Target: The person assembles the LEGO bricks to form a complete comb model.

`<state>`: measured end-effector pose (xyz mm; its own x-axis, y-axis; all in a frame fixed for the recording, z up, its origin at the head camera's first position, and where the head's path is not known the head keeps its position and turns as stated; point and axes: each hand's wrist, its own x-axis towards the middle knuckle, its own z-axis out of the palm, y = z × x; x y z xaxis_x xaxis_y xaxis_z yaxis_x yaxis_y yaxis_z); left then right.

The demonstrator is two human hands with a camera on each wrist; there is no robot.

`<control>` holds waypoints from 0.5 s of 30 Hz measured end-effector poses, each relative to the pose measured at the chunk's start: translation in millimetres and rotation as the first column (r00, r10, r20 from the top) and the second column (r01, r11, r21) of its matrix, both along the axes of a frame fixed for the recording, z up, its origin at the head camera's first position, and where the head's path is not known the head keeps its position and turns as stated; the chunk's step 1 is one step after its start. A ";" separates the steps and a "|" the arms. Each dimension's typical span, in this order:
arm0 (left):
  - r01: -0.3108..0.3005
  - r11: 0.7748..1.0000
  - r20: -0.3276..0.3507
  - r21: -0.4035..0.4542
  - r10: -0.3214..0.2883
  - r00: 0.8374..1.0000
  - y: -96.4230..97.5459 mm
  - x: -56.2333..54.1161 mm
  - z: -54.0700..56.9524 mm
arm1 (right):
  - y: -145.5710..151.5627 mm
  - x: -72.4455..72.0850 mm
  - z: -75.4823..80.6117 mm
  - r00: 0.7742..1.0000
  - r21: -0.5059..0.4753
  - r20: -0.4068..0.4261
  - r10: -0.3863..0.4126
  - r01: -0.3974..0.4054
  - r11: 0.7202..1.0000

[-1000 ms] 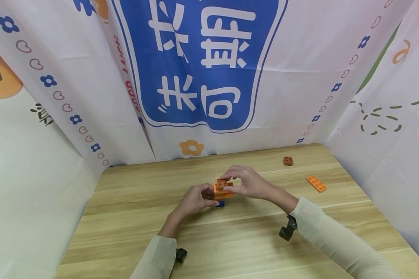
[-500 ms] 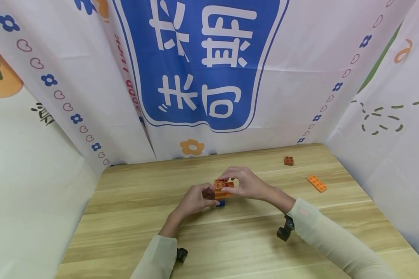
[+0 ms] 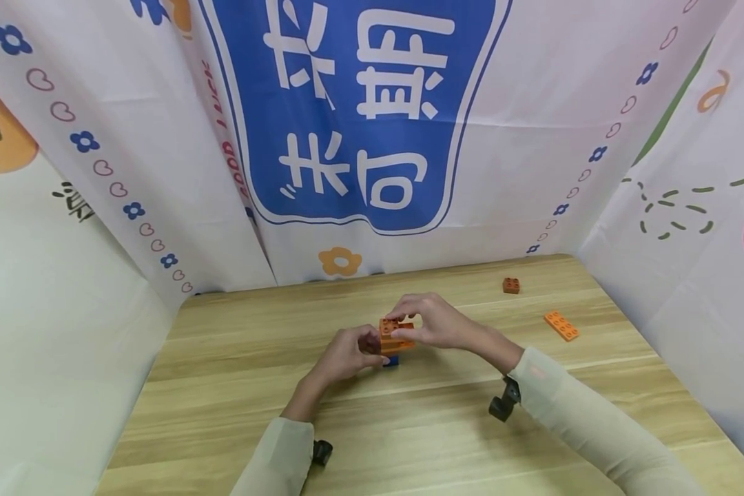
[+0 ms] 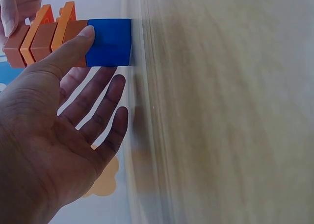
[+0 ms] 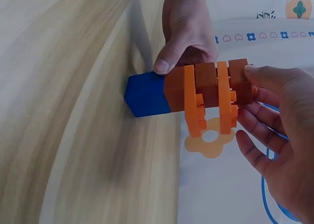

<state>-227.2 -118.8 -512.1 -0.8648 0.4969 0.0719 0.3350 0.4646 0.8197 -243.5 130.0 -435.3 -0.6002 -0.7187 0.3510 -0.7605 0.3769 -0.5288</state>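
A tower of toy building bricks stands on the table between both hands. From its base up it has a blue brick [image 5: 147,94], a brown brick [image 5: 174,91], an orange plate [image 5: 190,104], another brown brick [image 5: 206,82] and a second orange plate [image 5: 224,99]. The top brown brick [image 5: 238,69] lies right against that upper plate, at one end of it. My left hand [image 3: 345,353] holds the tower low down, thumb at the seam of the blue brick and the brown one. My right hand [image 3: 437,321] pinches the top brown brick between thumb and fingers.
On the wooden table [image 3: 254,386], a loose brown brick [image 3: 511,285] lies at the back right. Nearer, toward the right edge, is a loose orange plate [image 3: 561,326]. Printed cloth [image 3: 502,172] hangs behind the table and at both sides.
The top brown brick has shifted slightly left and settled over the end of the upper orange plate, my right hand moving with it. My left hand has stayed in place.
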 end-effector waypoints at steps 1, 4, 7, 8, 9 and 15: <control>-0.001 1.000 -0.001 0.000 0.001 1.000 0.0 -0.3 -0.1 | -0.3 -0.1 1.2 1.000 0.007 0.000 0.000 0.000 1.000; -0.002 1.000 0.002 -0.002 0.002 1.000 0.2 -1.0 -0.5 | -0.8 -0.8 4.0 1.000 0.027 0.003 0.001 -0.002 1.000; -0.002 1.000 0.002 -0.007 0.002 1.000 0.4 -1.1 -0.2 | -1.5 -1.6 6.4 1.000 0.047 0.007 0.006 -0.006 0.999; -0.002 1.000 0.003 -0.008 0.002 1.000 0.4 -1.0 0.2 | -1.9 -1.7 7.5 1.000 0.054 0.008 0.006 -0.007 0.999; -0.002 1.000 0.002 -0.010 0.002 1.000 0.4 -0.9 0.6 | -2.2 -1.9 8.3 1.000 0.063 0.007 0.007 -0.007 0.998; 0.004 1.000 0.007 -0.011 -0.004 1.000 0.8 -1.1 1.4 | -3.5 -3.1 10.1 1.000 0.122 -0.026 0.008 -0.004 0.992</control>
<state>-228.3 -117.9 -510.7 -0.8632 0.5013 0.0600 0.3312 0.4725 0.8167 -246.6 126.5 -425.2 -0.5873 -0.7608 0.2761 -0.7762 0.4329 -0.4584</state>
